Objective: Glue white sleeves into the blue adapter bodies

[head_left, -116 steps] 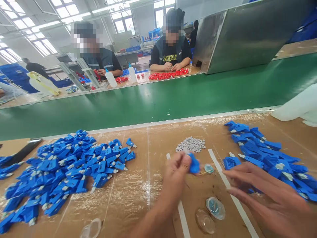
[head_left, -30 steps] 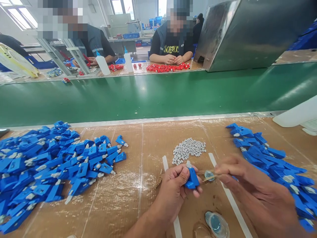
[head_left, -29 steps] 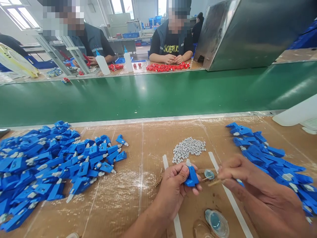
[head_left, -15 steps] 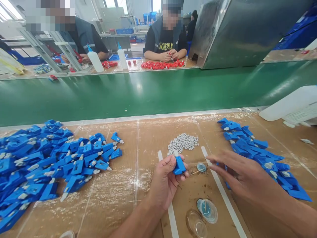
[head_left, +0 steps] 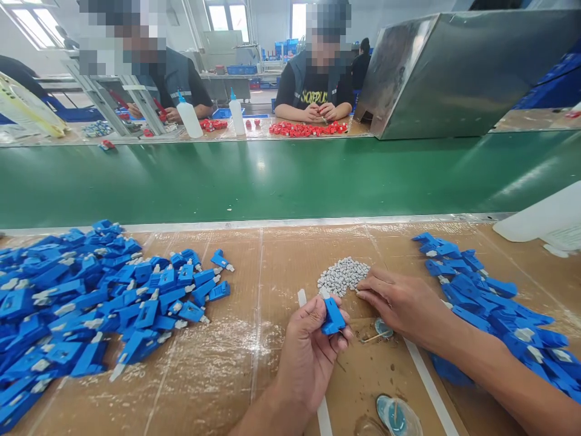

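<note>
My left hand [head_left: 313, 345] is closed around a blue plastic part [head_left: 333, 316], whose pale tip points up and away from me. Just beyond it lies a heap of small grey pieces [head_left: 342, 274]. My right hand [head_left: 394, 297] reaches to the right edge of that heap with thumb and fingers pinched together. Whatever is between those fingertips is too small to make out. Under my right wrist, a small dish of blue-green liquid [head_left: 384, 327] shows in part, with a thin stick [head_left: 370, 339] beside it.
Blue parts with pale tips form a large pile [head_left: 72, 290] at left and a row [head_left: 490, 297] at right. A clear cup [head_left: 408, 419] stands in front. Beyond the green belt [head_left: 254, 181], two people handle red parts [head_left: 304, 129]. A white bottle [head_left: 544, 212] lies at right.
My right hand has moved left and away from me, from above the dish to the heap of grey pieces, its fingers closing. My left hand still holds the blue part. The view has tilted up slightly.
</note>
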{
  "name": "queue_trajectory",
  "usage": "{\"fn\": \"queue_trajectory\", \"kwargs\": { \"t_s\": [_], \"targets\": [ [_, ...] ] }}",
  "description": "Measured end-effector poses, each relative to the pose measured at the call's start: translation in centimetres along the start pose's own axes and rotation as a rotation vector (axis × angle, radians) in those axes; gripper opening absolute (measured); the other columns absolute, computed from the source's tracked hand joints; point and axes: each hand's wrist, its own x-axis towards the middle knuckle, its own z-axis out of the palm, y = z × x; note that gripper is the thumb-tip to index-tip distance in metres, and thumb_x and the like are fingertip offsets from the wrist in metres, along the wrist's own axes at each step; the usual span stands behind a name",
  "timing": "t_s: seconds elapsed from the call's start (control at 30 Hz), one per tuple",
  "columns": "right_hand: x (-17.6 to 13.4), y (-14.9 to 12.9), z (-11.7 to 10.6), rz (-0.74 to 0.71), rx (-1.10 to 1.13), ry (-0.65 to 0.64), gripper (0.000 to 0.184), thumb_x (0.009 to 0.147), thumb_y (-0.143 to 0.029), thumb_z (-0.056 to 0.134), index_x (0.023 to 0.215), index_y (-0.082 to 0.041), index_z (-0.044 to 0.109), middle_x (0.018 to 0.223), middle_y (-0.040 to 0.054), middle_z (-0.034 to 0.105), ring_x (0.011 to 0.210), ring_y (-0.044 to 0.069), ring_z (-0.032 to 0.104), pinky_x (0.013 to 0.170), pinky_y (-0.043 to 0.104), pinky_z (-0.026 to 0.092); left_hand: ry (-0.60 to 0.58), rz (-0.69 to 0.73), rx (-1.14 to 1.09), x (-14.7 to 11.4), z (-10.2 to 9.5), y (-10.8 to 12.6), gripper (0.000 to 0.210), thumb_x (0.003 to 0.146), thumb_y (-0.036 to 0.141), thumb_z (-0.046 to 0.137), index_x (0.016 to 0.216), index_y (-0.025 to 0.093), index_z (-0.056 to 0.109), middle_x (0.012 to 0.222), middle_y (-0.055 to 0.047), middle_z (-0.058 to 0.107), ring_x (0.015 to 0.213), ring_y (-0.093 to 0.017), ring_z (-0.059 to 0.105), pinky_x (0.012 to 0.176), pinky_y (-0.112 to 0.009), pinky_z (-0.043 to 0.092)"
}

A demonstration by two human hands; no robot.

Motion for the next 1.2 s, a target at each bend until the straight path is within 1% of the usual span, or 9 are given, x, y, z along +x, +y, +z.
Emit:
{"fn": "queue_trajectory", "kwargs": {
  "t_s": [0.1, 0.23, 0.37, 0.53, 0.9, 0.97, 1.07, 1.13, 1.2],
  "targets": [
    [0.4, 0.0, -0.4, -0.024, 0.000, 0.008, 0.024, 0.111, -0.016, 0.054, 0.099, -0.022, 0.074, 0.087, 0.0053, 0.073, 0.073, 0.024, 0.070, 0.064, 0.034, 0.045, 0.031, 0.035, -0.037, -0.1, 0.2, 1.1, 0.039, 0.071, 0.029, 0.105, 0.095, 0.007, 0.084, 0.079, -0.009, 0.079, 0.062, -0.014, 0.074, 0.051, -0.015, 0.055],
    [1.2, -0.9, -0.8, -0.066, 0.041, 0.005, 0.024, 0.111, -0.014, 0.054, 0.101, -0.022, 0.074, 0.087, 0.0041, 0.071, 0.071, 0.022, 0.068, 0.063, 0.032, 0.044, 0.141, 0.145, -0.128, -0.4, 0.9, 3.7, 0.010, 0.089, 0.014, 0.084, 0.092, 0.006, 0.082, 0.077, -0.010, 0.077, 0.060, -0.013, 0.071, 0.050, -0.014, 0.055],
    [2.1, -2.9, -0.5, -0.135, 0.103, -0.041, 0.024, 0.111, -0.013, 0.055, 0.099, -0.022, 0.074, 0.088, 0.0026, 0.070, 0.071, 0.018, 0.066, 0.062, 0.029, 0.043, 0.206, 0.235, -0.192, -0.3, 1.2, 5.4, 0.012, 0.096, 0.010, 0.069, 0.091, 0.008, 0.079, 0.077, -0.009, 0.075, 0.060, -0.012, 0.070, 0.051, -0.015, 0.057],
    [2.9, -4.9, 0.6, -0.166, 0.092, -0.060, 0.027, 0.110, -0.013, 0.053, 0.096, -0.021, 0.074, 0.085, 0.0036, 0.069, 0.069, 0.019, 0.065, 0.059, 0.031, 0.036, 0.152, 0.229, -0.168, 0.0, 0.8, 4.9, 0.006, 0.095, 0.013, 0.074, 0.093, 0.010, 0.078, 0.078, -0.008, 0.074, 0.061, -0.012, 0.068, 0.050, -0.014, 0.055],
    [3.6, -5.9, 1.5, -0.124, 0.017, -0.146, 0.022, 0.107, -0.013, 0.057, 0.091, -0.019, 0.072, 0.084, 0.0057, 0.068, 0.067, 0.019, 0.060, 0.057, 0.035, 0.024, 0.086, 0.218, -0.175, -0.2, 0.6, 4.2, 0.012, 0.096, 0.015, 0.075, 0.092, 0.006, 0.082, 0.075, -0.010, 0.075, 0.061, -0.013, 0.069, 0.051, -0.015, 0.054],
    [3.7, -5.9, 1.7, -0.116, 0.028, -0.176, 0.022, 0.104, -0.011, 0.057, 0.090, -0.018, 0.071, 0.084, 0.0070, 0.068, 0.065, 0.019, 0.056, 0.056, 0.036, 0.020, 0.074, 0.213, -0.172, -0.2, 0.5, 4.1, 0.012, 0.096, 0.015, 0.075, 0.092, 0.005, 0.082, 0.075, -0.010, 0.075, 0.060, -0.013, 0.070, 0.051, -0.015, 0.054],
    [3.9, -5.7, 2.0, -0.095, 0.081, -0.211, 0.015, 0.090, -0.005, 0.061, 0.088, -0.018, 0.069, 0.084, 0.0085, 0.067, 0.063, 0.019, 0.050, 0.055, 0.036, 0.016, 0.060, 0.208, -0.148, -0.2, 0.3, 3.9, 0.012, 0.093, 0.017, 0.079, 0.093, 0.006, 0.082, 0.075, -0.009, 0.076, 0.061, -0.013, 0.070, 0.052, -0.015, 0.054],
    [3.9, -5.6, 1.8, -0.061, 0.148, -0.216, 0.016, 0.086, -0.004, 0.061, 0.089, -0.018, 0.068, 0.087, 0.0096, 0.067, 0.064, 0.020, 0.051, 0.055, 0.035, 0.020, 0.051, 0.213, -0.127, -0.2, 0.3, 3.8, 0.015, 0.089, 0.020, 0.086, 0.094, 0.006, 0.083, 0.077, -0.009, 0.077, 0.062, -0.013, 0.071, 0.053, -0.015, 0.054],
    [3.7, -5.4, 1.2, -0.016, 0.245, -0.202, 0.016, 0.095, -0.008, 0.056, 0.090, -0.019, 0.066, 0.089, 0.0095, 0.069, 0.069, 0.021, 0.057, 0.058, 0.033, 0.032, 0.033, 0.222, -0.096, -0.2, 0.2, 3.6, 0.024, 0.083, 0.025, 0.094, 0.095, 0.007, 0.083, 0.078, -0.008, 0.077, 0.063, -0.013, 0.071, 0.054, -0.015, 0.054]
  ]
}}
